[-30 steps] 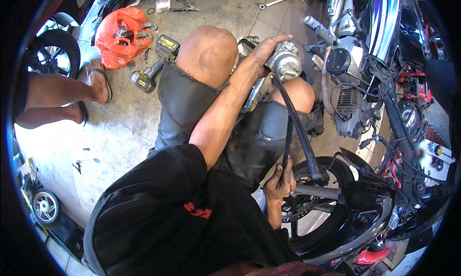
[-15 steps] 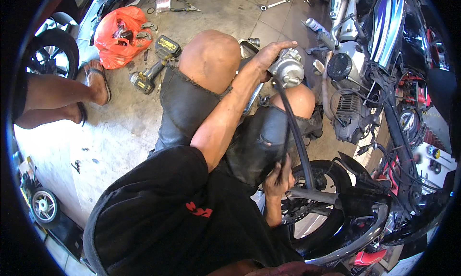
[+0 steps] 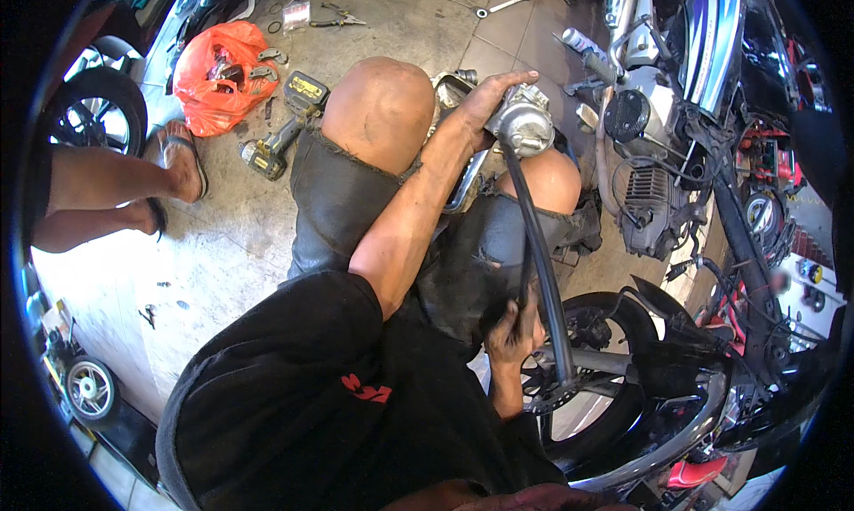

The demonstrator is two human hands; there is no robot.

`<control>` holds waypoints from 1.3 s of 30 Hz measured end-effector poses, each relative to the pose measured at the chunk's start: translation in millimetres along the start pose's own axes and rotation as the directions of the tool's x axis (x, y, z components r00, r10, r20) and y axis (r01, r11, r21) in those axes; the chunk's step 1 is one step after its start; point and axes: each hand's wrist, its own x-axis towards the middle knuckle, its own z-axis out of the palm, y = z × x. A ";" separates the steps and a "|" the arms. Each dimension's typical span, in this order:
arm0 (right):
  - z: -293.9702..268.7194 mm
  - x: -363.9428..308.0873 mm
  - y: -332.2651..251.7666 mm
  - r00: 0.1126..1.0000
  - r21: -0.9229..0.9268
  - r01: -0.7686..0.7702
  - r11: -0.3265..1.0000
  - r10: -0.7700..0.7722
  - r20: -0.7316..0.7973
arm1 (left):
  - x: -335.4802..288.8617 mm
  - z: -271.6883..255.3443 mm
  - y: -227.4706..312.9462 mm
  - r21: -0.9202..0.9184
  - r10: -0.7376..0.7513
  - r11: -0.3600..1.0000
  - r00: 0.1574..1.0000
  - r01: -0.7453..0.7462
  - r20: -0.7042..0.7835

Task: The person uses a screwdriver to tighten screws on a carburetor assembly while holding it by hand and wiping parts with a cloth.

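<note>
My left hand (image 3: pixel 494 102) is closed on a silver carburetor (image 3: pixel 523 127), held beside my right knee with the fingers stretched across its top. From the carburetor a thick black hose (image 3: pixel 538 244) runs down toward the motorcycle's front wheel. A thinner black hose (image 3: pixel 525 275), partly hidden behind it, leads down to my right hand (image 3: pixel 514 335). That hand is low near my lap, fingers bent around the thinner hose's lower part. Under my left forearm, a metal-edged tray or frame (image 3: pixel 467 186) shows between my knees.
A partly dismantled motorcycle engine (image 3: pixel 654 204) stands on the right, above a black spoked wheel (image 3: pixel 636 333). Left of my knee lie a cordless impact driver (image 3: pixel 283 124) and an orange plastic bag (image 3: pixel 209 93). Pliers (image 3: pixel 338 16) and a wrench (image 3: pixel 504 6) lie farther off. Another person's sandaled foot (image 3: pixel 182 161) is at left.
The carburetor and my left hand have shifted slightly left. The lower end of the thick hose has swung nearer to me. My right hand stays by the thinner hose.
</note>
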 end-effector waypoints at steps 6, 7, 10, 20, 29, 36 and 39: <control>0.7 6.0 0.4 0.996 -0.049 0.082 0.995 -0.084 -0.032 | 1.0 4.7 -2.0 0.010 0.037 0.999 0.999 -0.037 0.000; -0.8 6.3 -2.8 0.991 -0.046 0.117 0.992 -0.119 -0.061 | -0.2 5.2 -1.7 0.006 0.029 1.000 0.999 -0.029 -0.013; -2.3 3.4 -0.4 0.999 -0.107 0.045 0.993 -0.042 0.026 | -0.4 3.6 -0.5 0.010 0.006 1.000 0.999 -0.005 -0.040; -0.2 5.1 1.2 0.999 -0.093 0.032 0.995 -0.029 0.033 | -2.5 3.1 -3.3 0.075 0.077 0.995 0.995 -0.072 -0.060; -2.9 6.8 2.2 0.997 -0.082 0.009 0.997 -0.002 0.079 | 3.9 -2.1 -3.9 0.065 0.050 0.997 0.998 -0.047 -0.042; -2.7 10.8 -4.1 0.996 -0.052 -0.033 0.998 0.037 0.081 | 6.6 -5.3 -7.2 0.029 0.064 0.998 0.995 -0.062 -0.074; -1.8 3.0 -3.2 1.000 -0.005 0.022 1.000 -0.022 -0.006 | 6.2 -5.1 -5.6 0.015 0.039 0.999 0.997 -0.039 -0.060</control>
